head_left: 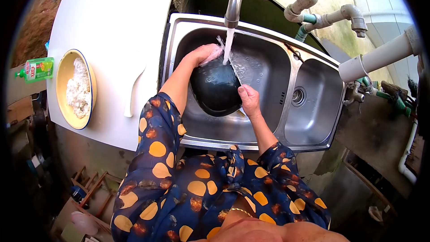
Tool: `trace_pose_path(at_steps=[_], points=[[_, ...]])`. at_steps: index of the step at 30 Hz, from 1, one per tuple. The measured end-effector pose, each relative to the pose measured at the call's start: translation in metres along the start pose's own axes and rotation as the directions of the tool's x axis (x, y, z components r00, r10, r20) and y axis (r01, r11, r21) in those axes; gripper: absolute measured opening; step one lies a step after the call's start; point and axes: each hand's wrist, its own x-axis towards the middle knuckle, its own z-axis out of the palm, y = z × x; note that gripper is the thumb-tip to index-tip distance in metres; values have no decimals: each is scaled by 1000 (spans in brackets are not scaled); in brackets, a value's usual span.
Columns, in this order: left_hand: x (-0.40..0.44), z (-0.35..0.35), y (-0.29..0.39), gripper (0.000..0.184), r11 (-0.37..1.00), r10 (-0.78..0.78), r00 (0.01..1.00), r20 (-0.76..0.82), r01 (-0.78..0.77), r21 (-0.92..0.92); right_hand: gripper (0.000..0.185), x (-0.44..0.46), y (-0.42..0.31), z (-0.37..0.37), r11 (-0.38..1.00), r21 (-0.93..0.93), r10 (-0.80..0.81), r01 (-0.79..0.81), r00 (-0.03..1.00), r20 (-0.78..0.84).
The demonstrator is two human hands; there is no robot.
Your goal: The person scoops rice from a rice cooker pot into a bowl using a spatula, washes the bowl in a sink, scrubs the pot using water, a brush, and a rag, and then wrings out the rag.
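Observation:
A dark, round-bottomed pot (pixel 215 87) is tipped on its side in the large sink basin, its smooth outside facing me. Water from the faucet (pixel 232 13) runs down onto its rim. My right hand (pixel 249 100) pinches the thin rim at the lower right, thumb on top. At the pot's upper left, my left hand (pixel 208 54) is closed near the rim. Something pale, pinkish and wet shows around its fingers; whether this is a cloth or suds, I cannot tell. Splashing water partly hides those fingertips.
The steel sink (pixel 224 142) has a smaller basin (pixel 309 107) with a drain on the right. On the white counter (pixel 112 13) at left are a yellow bowl (pixel 62 89) holding whitish stuff, a white spoon (pixel 131 94) and a green soap bottle (pixel 39 70). Pipes (pixel 331 18) run behind.

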Motion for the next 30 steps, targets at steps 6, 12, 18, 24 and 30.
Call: trace_pose_path(at_steps=[6,12,18,24,30], points=[[-62,90,5,34,846,376,876,-303,-191,497,52,3,-18,-9,960,20,279,-279,960,23],[-114,131,9,38,680,698,585,-413,-364,636,61,-17,-29,0,924,133,369,-357,926,-76],[-16,36,0,33,934,113,971,209,-32,-355,26,-29,-78,-21,915,252,305,-316,949,82],[-17,47,-73,39,182,221,952,209,171,-968,24,-15,-61,-55,717,626,397,-306,918,-6],[-69,104,-75,49,-140,-47,987,-153,-158,-977,30,-4,-5,-44,358,895,647,-265,762,-33]])
